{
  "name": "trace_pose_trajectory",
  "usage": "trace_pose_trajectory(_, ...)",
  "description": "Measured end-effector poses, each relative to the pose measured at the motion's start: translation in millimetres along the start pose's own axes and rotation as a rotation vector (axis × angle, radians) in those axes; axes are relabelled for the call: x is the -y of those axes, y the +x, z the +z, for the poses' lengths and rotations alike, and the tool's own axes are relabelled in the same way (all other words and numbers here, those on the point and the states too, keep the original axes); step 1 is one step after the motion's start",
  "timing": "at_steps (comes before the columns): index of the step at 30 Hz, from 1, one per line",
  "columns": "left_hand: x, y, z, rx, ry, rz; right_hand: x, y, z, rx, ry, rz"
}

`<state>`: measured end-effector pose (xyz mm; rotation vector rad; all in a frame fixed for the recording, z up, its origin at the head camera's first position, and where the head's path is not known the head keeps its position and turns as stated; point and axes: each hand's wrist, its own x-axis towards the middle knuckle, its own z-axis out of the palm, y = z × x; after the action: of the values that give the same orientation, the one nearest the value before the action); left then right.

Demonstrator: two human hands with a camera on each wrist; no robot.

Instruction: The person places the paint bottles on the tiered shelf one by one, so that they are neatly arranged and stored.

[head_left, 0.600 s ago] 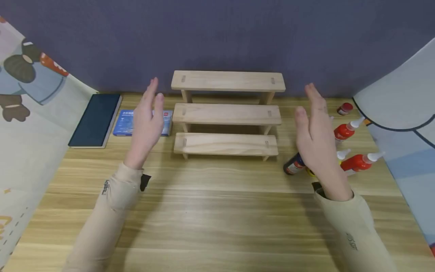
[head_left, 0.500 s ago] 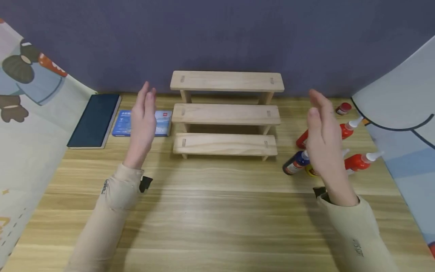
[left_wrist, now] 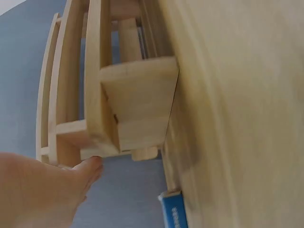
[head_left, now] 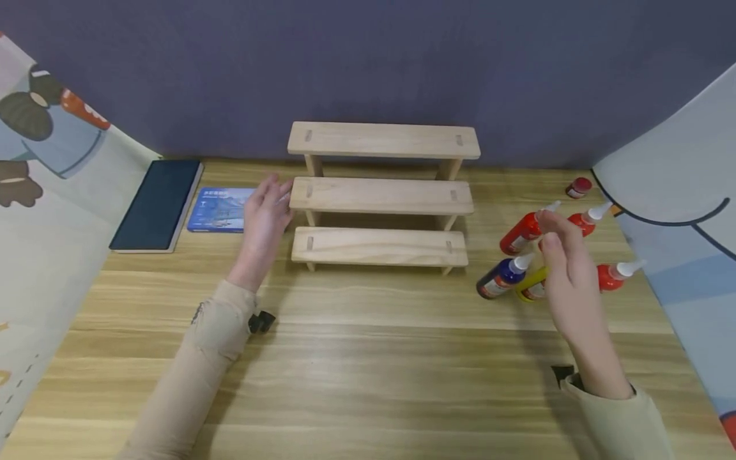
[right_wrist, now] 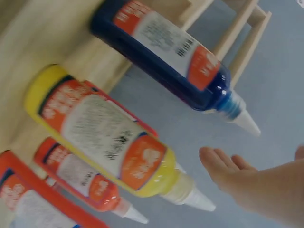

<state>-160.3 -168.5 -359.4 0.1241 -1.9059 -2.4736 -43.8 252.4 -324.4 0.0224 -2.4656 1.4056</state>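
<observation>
A three-tier wooden step rack stands against the back wall. My left hand is at its left end, fingers slightly bent beside the middle tier; whether they touch the wood I cannot tell. Over the paint bottles on the right hovers my right hand, fingers loosely bent and holding nothing. Below and around it stand a blue bottle, a yellow bottle partly covered by the hand in the head view, and several red bottles, all with white nozzles.
A dark book lies at the far left. Beside it a blue flat box is partly behind the left hand. A small red-lidded jar stands at the back right. A dark wall rises behind the wooden table.
My left hand has moved right to the rack's left end, its fingers bending. My right hand has drawn back towards me and slightly right, uncovering more of the bottles.
</observation>
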Motion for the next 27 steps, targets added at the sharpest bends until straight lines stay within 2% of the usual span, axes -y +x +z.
trace_pose_trajectory(7,5.6,-0.9,1.2,-0.013,-0.007,0.063,-17,-15,8,0.132,-0.095,-0.011)
trace_pose_trajectory(15,9.0,-3.4,1.1,0.016,0.028,0.032,-32,-27,11,0.219,-0.196,0.054)
trace_pose_trajectory(22,12.4,-4.7,4.7,-0.005,0.075,0.049,-38,-28,10,0.222,-0.297,0.025)
trace_pose_trajectory(27,13.6,-3.3,6.6,-0.007,0.085,0.069,-38,-24,9,0.228,-0.293,0.029)
